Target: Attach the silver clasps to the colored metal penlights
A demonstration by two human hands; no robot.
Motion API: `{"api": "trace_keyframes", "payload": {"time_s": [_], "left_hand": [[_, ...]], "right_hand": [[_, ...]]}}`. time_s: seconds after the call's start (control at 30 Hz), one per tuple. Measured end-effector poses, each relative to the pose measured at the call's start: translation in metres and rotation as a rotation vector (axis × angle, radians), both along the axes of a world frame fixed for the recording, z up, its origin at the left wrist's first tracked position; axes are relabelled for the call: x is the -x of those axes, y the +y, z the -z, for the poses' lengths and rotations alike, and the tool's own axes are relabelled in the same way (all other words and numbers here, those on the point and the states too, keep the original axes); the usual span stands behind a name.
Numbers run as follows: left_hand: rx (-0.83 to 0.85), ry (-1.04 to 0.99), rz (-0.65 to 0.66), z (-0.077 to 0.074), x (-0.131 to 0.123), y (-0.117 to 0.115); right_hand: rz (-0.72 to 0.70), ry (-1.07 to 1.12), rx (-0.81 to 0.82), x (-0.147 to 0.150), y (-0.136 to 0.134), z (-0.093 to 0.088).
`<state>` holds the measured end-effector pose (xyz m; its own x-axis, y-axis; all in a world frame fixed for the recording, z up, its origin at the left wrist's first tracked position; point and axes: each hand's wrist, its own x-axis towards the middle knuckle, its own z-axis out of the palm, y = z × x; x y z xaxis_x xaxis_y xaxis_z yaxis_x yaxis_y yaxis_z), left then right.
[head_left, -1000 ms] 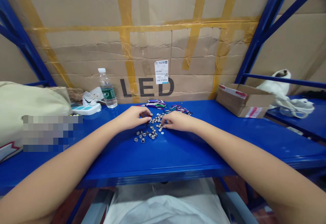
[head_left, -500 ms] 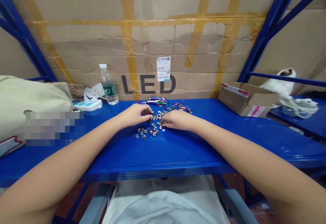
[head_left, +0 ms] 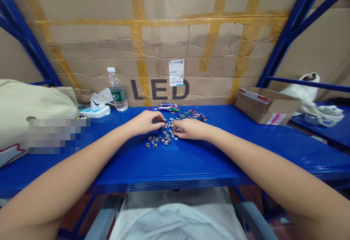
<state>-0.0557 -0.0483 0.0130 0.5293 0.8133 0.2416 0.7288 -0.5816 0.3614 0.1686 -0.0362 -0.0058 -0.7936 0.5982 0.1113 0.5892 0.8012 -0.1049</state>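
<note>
My left hand (head_left: 149, 122) is closed in a pinch at the left edge of a pile of small round metal pieces (head_left: 167, 125). Something small and dark red shows at its fingertips, too little to name. Across the pile, my right hand (head_left: 190, 128) has its fingertips pressed together down among the round pieces; what they hold is hidden. Nearer me lie several small shiny metal fittings (head_left: 165, 141), loosely scattered. Behind the hands are slim shiny coloured pieces, one bunch (head_left: 168, 107) in purple, blue and green, another bunch (head_left: 193, 114) in mixed colours to its right.
A water bottle (head_left: 118, 93) stands at the back left of the blue table (head_left: 175, 163), beside a white power strip (head_left: 95, 111). A pale bag (head_left: 41, 103) fills the left side. An open cardboard box (head_left: 264, 107) sits at the right. Large taped cardboard (head_left: 164, 50) forms the back.
The view has shifted very slightly. Both hands keep nearly the same place and pinched pose.
</note>
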Motion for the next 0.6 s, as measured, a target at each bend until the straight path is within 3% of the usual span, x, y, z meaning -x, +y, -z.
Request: {"api": "trace_keyframes", "payload": {"time_s": [0.6], "left_hand": [[-0.047,0.040,0.065,0.002,0.001,0.003]], "right_hand": [[-0.112,0.077,0.179,-0.016,0.004,-0.012]]}}
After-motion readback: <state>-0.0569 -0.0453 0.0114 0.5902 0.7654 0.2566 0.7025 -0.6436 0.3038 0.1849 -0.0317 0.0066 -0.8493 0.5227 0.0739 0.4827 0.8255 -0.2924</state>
